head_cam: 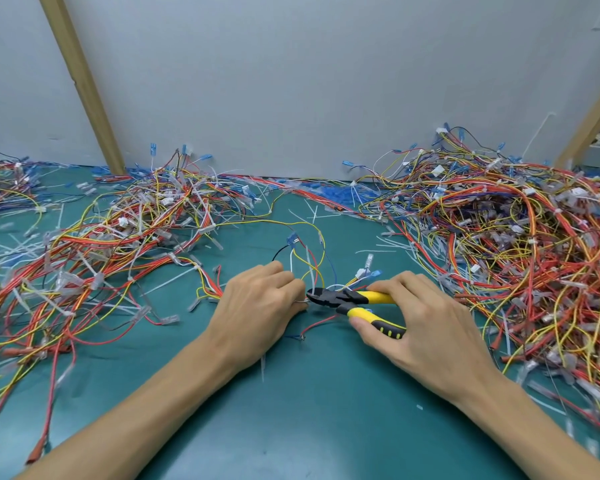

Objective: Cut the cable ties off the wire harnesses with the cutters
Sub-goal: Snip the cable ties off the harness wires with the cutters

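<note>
A small wire harness [313,262] of yellow, red, blue and white wires lies at the middle of the green mat. My left hand [257,306] pinches this harness down at its bundled part. My right hand [426,327] grips the yellow-and-black handles of the cutters [352,301]. The cutters' black jaws point left and sit right at my left fingertips, on the bundle. The cable tie itself is hidden between the jaws and my fingers.
A big heap of harnesses [520,244] fills the right side. Another spread heap [94,244] covers the left. Cut white ties [312,211] litter the green mat [309,410]. A grey wall [291,81] with wooden struts closes the back.
</note>
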`<state>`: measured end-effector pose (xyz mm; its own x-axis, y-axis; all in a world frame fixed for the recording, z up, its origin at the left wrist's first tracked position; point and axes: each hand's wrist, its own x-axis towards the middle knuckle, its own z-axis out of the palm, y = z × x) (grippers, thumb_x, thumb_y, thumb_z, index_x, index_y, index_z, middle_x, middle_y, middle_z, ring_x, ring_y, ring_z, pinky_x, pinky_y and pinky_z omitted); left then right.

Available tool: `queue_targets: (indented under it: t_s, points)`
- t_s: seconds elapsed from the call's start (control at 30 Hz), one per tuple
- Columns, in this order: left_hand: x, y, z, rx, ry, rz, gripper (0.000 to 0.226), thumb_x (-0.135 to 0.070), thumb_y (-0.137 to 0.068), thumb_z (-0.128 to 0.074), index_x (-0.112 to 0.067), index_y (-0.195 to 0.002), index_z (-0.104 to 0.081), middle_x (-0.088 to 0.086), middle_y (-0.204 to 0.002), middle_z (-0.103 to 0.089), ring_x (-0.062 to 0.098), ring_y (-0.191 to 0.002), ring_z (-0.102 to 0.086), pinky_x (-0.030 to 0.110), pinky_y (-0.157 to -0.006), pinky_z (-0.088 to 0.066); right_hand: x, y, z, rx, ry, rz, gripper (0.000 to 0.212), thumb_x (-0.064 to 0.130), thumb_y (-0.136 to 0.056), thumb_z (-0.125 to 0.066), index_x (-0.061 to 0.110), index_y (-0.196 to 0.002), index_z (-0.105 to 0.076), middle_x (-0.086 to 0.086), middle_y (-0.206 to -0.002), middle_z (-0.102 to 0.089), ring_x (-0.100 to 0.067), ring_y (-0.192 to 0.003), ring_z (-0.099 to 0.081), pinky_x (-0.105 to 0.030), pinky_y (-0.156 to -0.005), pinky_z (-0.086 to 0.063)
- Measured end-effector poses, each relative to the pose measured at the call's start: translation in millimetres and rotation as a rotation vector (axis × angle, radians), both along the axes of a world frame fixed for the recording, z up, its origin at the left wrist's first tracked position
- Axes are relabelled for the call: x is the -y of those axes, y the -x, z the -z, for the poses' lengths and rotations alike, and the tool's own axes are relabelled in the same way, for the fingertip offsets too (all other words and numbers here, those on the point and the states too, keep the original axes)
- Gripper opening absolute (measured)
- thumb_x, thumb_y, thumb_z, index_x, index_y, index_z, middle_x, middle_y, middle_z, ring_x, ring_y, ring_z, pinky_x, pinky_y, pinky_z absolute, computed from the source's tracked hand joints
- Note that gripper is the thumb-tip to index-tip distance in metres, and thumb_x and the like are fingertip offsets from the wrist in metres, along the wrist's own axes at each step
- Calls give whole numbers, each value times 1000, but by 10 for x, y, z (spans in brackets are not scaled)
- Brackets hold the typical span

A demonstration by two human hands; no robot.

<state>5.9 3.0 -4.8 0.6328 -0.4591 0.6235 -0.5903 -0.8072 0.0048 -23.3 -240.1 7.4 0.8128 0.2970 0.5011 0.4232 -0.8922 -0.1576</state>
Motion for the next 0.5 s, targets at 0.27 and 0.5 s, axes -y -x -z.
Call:
queue_targets:
  t_s: [0.27,0.5]
  points:
    - [6,-16,48,69,-5,15,25,-30,-82,-76,-15,-66,-64,-2,-60,-58,23,-62,-58,32,-51,-46,-49,80,-56,-165,111,99,49,79,-83,-31,35,-95,-49,8,-76,-56,-13,-70,-55,-32,-58,-44]
    - [2,-43,87,93,1,-14,29,-40,-90,-63,-20,-70,-67,-7,-62,-62,20,-64,-57,34,-56,-45,-39,66,-43,-285,59,138,60,83,-81,-29,27,-83,-51,8,-66,-56,-16,-68,-54,-33,-59,-40]
